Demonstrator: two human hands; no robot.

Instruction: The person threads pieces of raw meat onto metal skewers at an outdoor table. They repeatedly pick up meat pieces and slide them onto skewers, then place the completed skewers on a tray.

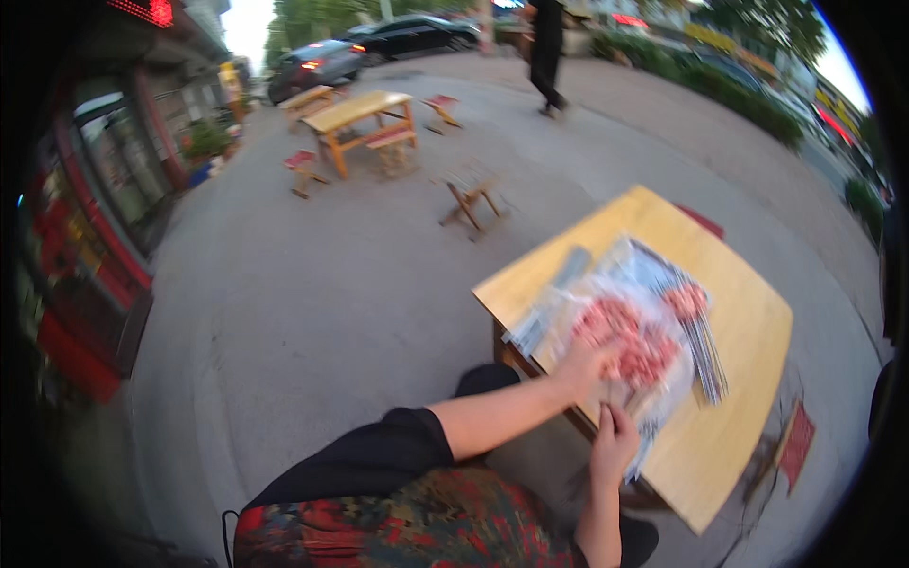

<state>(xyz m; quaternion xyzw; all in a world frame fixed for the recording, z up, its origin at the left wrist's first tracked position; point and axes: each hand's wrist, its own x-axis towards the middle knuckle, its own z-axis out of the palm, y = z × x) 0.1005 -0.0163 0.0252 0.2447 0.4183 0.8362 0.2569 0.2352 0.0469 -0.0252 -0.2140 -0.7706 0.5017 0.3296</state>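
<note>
Cut pieces of raw meat (645, 358) lie in a clear plastic bag (579, 290) spread open on the wooden table (746, 330). My left hand (581, 370) reaches over the near side of the bag, its fingertips at the meat; blur hides whether they grip a piece. Just below it, my right hand (616, 434) has thumb and fingers pinched on a thin metal skewer, only faintly visible. To the right of the bag rests a bundle of metal skewers (706, 362), with meat (686, 302) on their far part, lying across a tray (632, 259).
More bare skewers (529, 330) lie along the table's left edge. Folding stools (472, 195) and another wooden table (358, 110) stand on the pavement ahead. A red-topped stool (797, 444) is at right. A person in dark clothes (547, 53) and cars (316, 67) are farther off.
</note>
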